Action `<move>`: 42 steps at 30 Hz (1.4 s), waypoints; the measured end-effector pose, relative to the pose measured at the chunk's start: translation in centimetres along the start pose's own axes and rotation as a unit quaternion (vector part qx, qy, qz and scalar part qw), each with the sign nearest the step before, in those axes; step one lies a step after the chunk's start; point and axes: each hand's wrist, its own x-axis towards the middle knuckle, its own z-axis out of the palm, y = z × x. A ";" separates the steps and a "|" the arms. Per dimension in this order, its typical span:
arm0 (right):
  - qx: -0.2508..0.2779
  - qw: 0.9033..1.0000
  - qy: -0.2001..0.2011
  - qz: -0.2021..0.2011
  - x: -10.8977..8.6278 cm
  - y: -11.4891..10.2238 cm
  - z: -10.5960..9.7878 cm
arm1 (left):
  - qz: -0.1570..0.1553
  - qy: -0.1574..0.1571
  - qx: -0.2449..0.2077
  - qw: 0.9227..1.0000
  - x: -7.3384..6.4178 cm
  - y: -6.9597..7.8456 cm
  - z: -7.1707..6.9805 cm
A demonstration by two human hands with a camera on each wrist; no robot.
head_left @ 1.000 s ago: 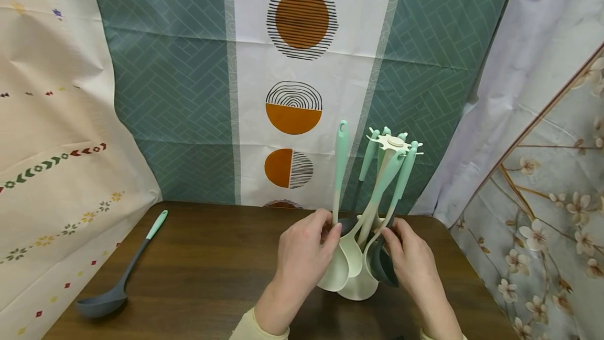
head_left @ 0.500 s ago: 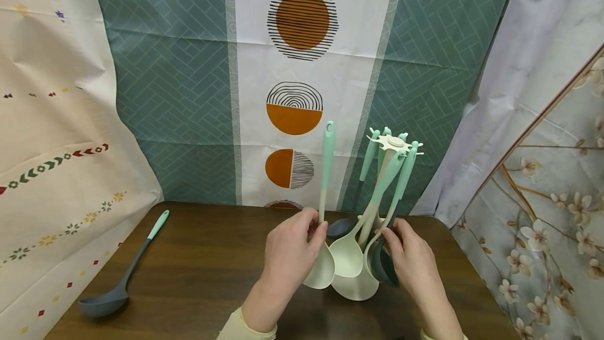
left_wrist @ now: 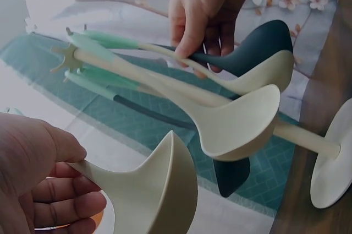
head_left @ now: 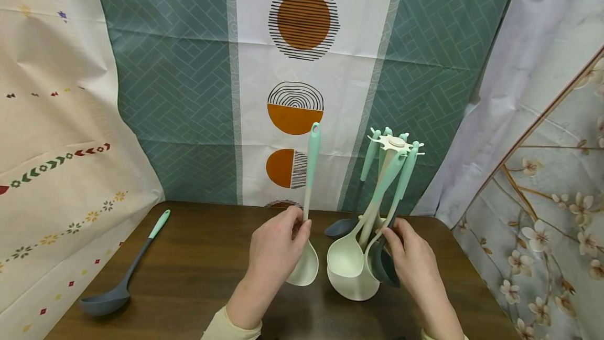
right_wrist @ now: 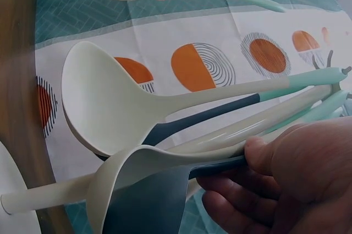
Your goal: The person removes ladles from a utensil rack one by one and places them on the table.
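In the head view my left hand [head_left: 276, 248] pinches the neck of a cream ladle [head_left: 305, 266] with a mint handle, held upright to the left of a utensil rack [head_left: 395, 142]. Its bowl shows close up in the left wrist view. My right hand [head_left: 415, 253] pinches the necks of two ladles hanging on the rack's right side, a dark grey ladle [right_wrist: 146, 203] and a cream ladle [right_wrist: 115, 176] lying against it. Another cream ladle [head_left: 346, 257] hangs at the rack's front, and a dark utensil [head_left: 340, 229] hangs behind it.
A dark grey ladle [head_left: 106, 300] with a mint handle lies at the left of the brown wooden table [head_left: 203, 277]. The rack stands on a round cream base [head_left: 354, 290]. Patterned cloths hang at the back and both sides.
My left hand has moved left with the cream ladle, widening the gap between it and the rack. My right hand has stayed at the rack.
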 end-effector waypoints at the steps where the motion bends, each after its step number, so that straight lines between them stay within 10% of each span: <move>1: 0.000 1.000 0.000 0.000 0.0 0.0 0.0 | 0.002 0.002 0.003 1.000 0.0 -0.1 -0.1; 42: 0.006 1.000 -0.012 0.009 0.0 0.0 -0.1 | -0.006 -0.039 0.092 0.995 -1.4 -6.3 -3.2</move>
